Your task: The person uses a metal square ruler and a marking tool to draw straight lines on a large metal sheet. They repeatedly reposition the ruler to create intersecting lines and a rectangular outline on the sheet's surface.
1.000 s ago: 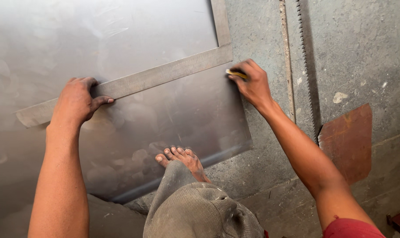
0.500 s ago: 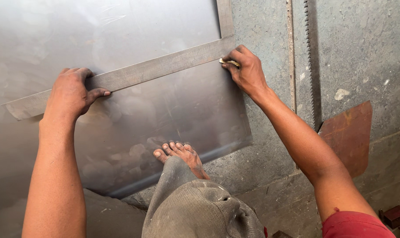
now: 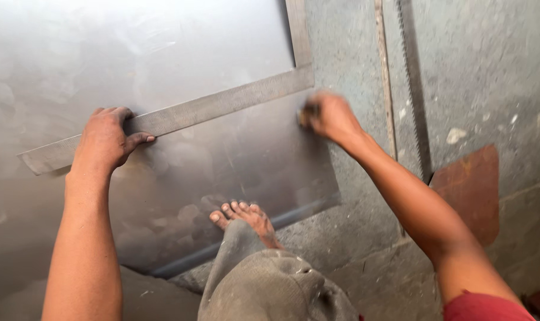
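Square (image 3: 222, 104): one flat steel L-shaped rule is laid on the sheet (image 3: 163, 53), its long arm running from 8 o'clock up to the corner near 1 o'clock, its short arm rising from that corner to the top edge. The sheet is a single large grey metal plate spread over the floor (image 3: 353, 238), filling the view from 7 o'clock round to 12 o'clock; its lower right corner is seen at about 4 o'clock of the centre.

The left hand (image 3: 106, 139) is pressed flat on the long arm at 9 o'clock, fingers spread over rule and sheet, nothing grasped. The right hand (image 3: 329, 116) is blurred just below the corner of the square, at the sheet's right edge; its fingers are curled round a small dark thing (image 3: 308, 113) that cannot be made out. The two hands are kept well apart.

One bare foot (image 3: 243, 217) is set on the sheet at 6 o'clock, with a grey trouser knee (image 3: 270, 285) below it.

On the concrete at 2 o'clock one thin strip (image 3: 384, 77) and one toothed blade (image 3: 414, 89) are laid side by side. One rust-brown plate (image 3: 469, 190) is seen at 4 o'clock. No containers or packages are shown.
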